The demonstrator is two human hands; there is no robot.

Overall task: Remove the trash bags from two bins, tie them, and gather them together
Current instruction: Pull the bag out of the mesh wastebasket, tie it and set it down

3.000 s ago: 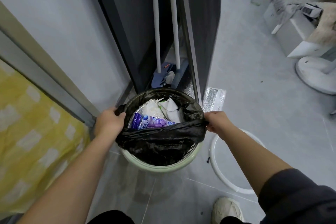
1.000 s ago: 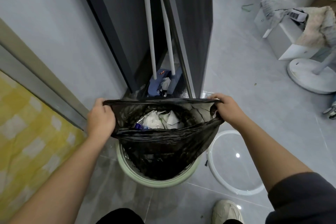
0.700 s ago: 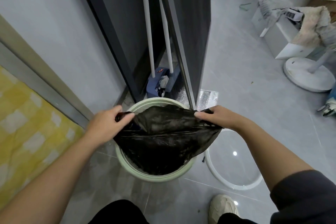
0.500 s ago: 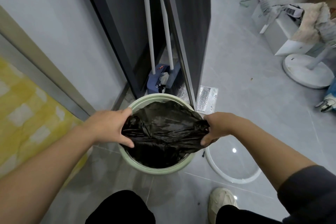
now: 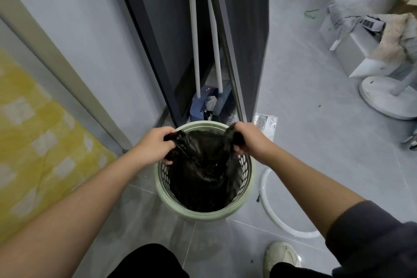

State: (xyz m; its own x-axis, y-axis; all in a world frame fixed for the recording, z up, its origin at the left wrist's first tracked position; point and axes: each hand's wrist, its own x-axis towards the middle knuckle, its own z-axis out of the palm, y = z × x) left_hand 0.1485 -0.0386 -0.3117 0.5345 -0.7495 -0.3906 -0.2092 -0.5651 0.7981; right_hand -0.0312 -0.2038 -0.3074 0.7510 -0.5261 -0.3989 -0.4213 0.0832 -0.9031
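Observation:
A black trash bag sits inside a pale green perforated bin on the grey tiled floor. Its mouth is pulled together, so the rubbish inside is hidden. My left hand grips a bunched corner of the bag at the bin's left rim. My right hand grips the other bunched corner at the right rim. Both corners are drawn up and apart above the bin. Only this one bin is in view.
A white ring lies on the floor right of the bin. A blue dustpan and broom stand in a dark door gap behind it. A fan base and a white cabinet with cloths are far right. Yellow bedding lies left.
The bag's open rim was lifted off the bin, pressed shut over the rubbish, and its two sides are now gathered into bunched corners in my hands.

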